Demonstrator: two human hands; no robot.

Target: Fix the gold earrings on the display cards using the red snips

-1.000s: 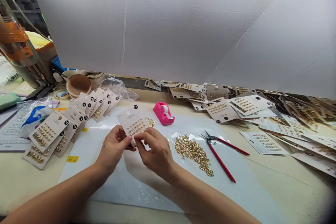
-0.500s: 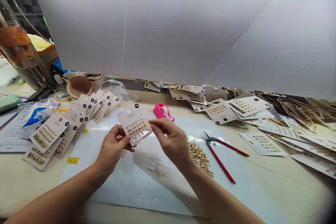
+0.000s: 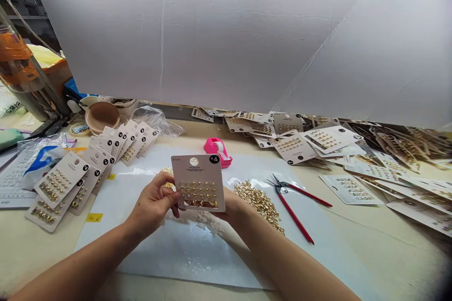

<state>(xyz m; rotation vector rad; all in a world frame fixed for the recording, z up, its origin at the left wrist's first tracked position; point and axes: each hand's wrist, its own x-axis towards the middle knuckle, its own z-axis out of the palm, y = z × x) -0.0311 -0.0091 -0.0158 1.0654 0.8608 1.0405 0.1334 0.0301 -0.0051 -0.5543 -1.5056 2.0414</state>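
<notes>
An earring card point(image 3: 198, 174) with rows of small gold earrings and a round black price mark faces me, nearly upright. My left hand point(image 3: 155, 201) grips its lower left edge, thumb on the front. My right hand point(image 3: 231, 204) is behind the card's lower right; its fingers are hidden by the card. A heap of small gold pieces point(image 3: 259, 204) lies on the white sheet point(image 3: 169, 254), just right of my right hand. Below the card is a cluster of small clear pieces point(image 3: 210, 223). More gold pieces point(image 3: 165, 171) show behind my left hand.
Red-handled pliers point(image 3: 294, 204) lie open at the right, and a pink tape dispenser point(image 3: 217, 150) stands behind the card. Filled earring cards point(image 3: 61, 178) fan out at left; many more cards point(image 3: 332, 140) pile up at right. A pale board point(image 3: 226, 37) spans the back.
The card has turned upright toward me and moved slightly right and down. My right hand has gone from the card's right edge to behind it. The view has shifted slightly.
</notes>
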